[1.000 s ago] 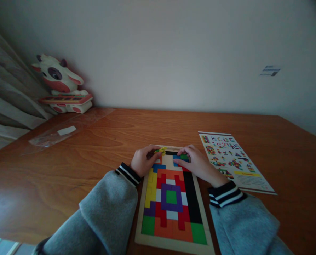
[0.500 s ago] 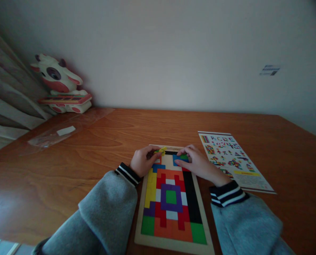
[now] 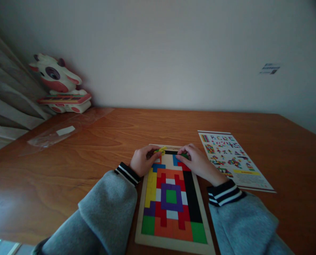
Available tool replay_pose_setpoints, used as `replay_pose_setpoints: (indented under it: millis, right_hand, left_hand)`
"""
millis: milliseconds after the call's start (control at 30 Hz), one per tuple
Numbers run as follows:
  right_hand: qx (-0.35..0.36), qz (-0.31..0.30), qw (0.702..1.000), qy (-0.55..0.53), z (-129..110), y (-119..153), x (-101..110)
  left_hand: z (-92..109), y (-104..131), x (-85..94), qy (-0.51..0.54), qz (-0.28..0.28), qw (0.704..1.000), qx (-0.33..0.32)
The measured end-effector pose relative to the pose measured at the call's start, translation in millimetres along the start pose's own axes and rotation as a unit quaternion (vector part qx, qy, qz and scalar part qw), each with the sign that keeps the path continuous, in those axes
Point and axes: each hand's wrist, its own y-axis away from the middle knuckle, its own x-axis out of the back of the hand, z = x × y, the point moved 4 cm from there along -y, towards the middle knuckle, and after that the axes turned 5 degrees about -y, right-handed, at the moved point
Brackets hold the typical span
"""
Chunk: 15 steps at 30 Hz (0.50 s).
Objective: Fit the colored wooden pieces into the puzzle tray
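Note:
A wooden tray puzzle point(image 3: 210, 236) filled with coloured block pieces lies in front of me on the table. My left hand point(image 3: 144, 160) is at its far left corner, thumb and fingertips closed on yellow puzzle pieces point(image 3: 162, 150). At the far right corner, my right hand point(image 3: 196, 161) has its thumb and fingers curled about a green puzzle piece point(image 3: 184, 155), partly hidden by them. Beside its thumb a blue piece point(image 3: 175, 161) and a red piece point(image 3: 183, 166) show in the tray. Bare wood point(image 3: 167, 161) shows between the hands, below a black piece point(image 3: 171, 152).
A printed pattern sheet point(image 3: 233, 156) lies to the right of the tray. Clear plastic wrapping point(image 3: 49, 137) with a white label is on the left. A cow-shaped toy keyboard point(image 3: 64, 86) stands at the back left by the curtain point(image 3: 11, 92).
By the right hand, less of the blue piece shows and more red is visible beneath the thumb. The right hand has shifted slightly; the left hand stays in place with the yellow pieces.

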Motion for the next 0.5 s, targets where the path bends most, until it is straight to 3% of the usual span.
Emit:
replay_pose_setpoints:
  millis: [233,400,500]
  right_hand:
    - [0.029,0.025,0.999,0.023,-19,3,3]
    - [0.081,-0.022,0.996,0.013,-49,9,-12]
    - [0.048,-0.028,0.998,0.026,-61,14,-23]
  left_hand:
    - [0,-1,-0.3,0.013,0.002,1.000,0.010]
    - [-4,-1,-1.3,0.041,0.009,0.999,0.017]
    - [-4,-1,-1.5,0.049,0.010,0.999,0.015]
